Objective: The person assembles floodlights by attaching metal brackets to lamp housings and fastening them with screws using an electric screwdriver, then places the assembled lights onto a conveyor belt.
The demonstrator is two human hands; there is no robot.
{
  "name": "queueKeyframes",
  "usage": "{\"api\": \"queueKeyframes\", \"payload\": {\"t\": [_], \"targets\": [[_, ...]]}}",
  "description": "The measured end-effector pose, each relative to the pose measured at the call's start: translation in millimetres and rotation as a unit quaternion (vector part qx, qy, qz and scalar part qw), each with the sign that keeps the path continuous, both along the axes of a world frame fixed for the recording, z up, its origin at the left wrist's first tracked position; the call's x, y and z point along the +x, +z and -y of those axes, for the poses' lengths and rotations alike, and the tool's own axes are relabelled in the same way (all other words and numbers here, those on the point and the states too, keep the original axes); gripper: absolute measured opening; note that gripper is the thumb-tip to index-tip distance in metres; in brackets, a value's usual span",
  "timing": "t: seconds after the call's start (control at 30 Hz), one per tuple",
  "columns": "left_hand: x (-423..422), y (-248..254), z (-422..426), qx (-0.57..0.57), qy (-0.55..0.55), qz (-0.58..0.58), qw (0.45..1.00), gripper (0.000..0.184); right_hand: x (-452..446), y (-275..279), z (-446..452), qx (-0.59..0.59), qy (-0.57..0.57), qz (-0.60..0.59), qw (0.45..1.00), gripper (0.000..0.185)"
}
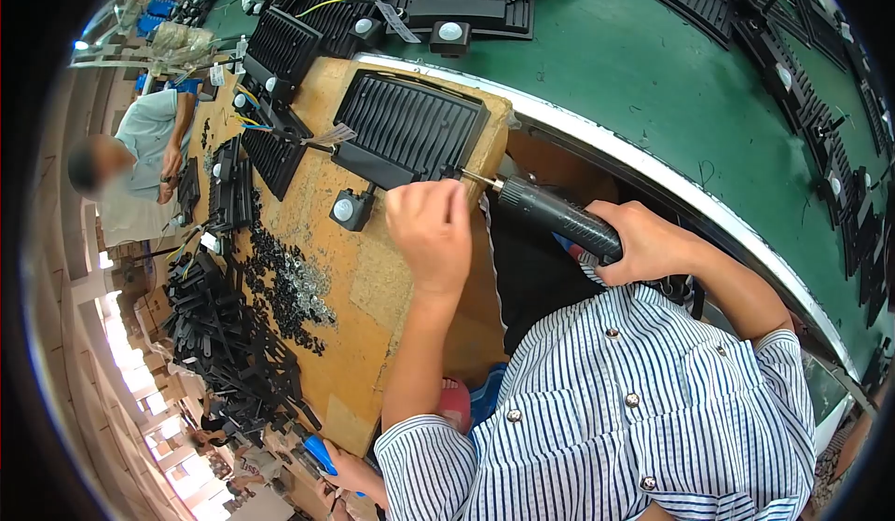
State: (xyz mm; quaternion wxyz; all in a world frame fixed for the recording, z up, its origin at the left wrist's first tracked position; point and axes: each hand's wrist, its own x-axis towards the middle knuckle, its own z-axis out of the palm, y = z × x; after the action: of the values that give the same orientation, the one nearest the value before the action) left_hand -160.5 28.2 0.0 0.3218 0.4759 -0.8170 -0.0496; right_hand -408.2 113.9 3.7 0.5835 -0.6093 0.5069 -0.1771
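Note:
My right hand (pixel 643 241) is wrapped round the black grip of an electric screwdriver (pixel 559 218), whose thin bit points left. A black ribbed floodlight housing (pixel 410 125) lies on the yellowish workbench (pixel 364 279), its cable and label at the left. Joined to its near side is a small motion sensor (pixel 345 208) with a white dome. My left hand (pixel 431 237) is closed at the housing's near right corner, beside the screwdriver bit. What its fingers pinch is hidden. Whether the bit touches a screw there is too small to tell.
Small black parts and clear pieces (pixel 294 288) lie scattered on the bench, beside a heap of black brackets (pixel 210 307). More ribbed housings (pixel 466 4) rest on the green conveyor (pixel 597 64), bordered by a pale metal edge (pixel 643 153). A co-worker (pixel 149 148) works at the far left.

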Motion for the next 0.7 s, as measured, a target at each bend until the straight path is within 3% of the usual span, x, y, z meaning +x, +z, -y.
{"api": "queueKeyframes", "payload": {"t": [0.1, 0.2, 0.37, 0.57, 0.7], "targets": [[0, 14, 9, -0.024, 0.059, -0.055, 0.996, 0.003, -1, -2, -2, -0.010, -0.004, 0.003, 1.000, 0.051], [0, 10, 16, 0.094, 0.032, -0.118, 0.988, 0.004, -1, 2, -3, -0.035, 0.001, 0.012, 0.999, 0.047], [6, 9, 17, 0.109, 0.020, -0.137, 0.984, 0.005, -6, 34, -2, -0.030, -0.032, 0.016, 0.999, 0.044], [7, 3, 17, 0.084, 0.027, -0.132, 0.987, 0.009, -15, 16, -19, 0.013, -0.020, -0.049, 0.999, 0.047], [11, 10, 14, 0.137, 0.040, -0.206, 0.968, 0.009, -11, 15, -21, 0.012, -0.023, -0.039, 0.999, 0.048]]}}
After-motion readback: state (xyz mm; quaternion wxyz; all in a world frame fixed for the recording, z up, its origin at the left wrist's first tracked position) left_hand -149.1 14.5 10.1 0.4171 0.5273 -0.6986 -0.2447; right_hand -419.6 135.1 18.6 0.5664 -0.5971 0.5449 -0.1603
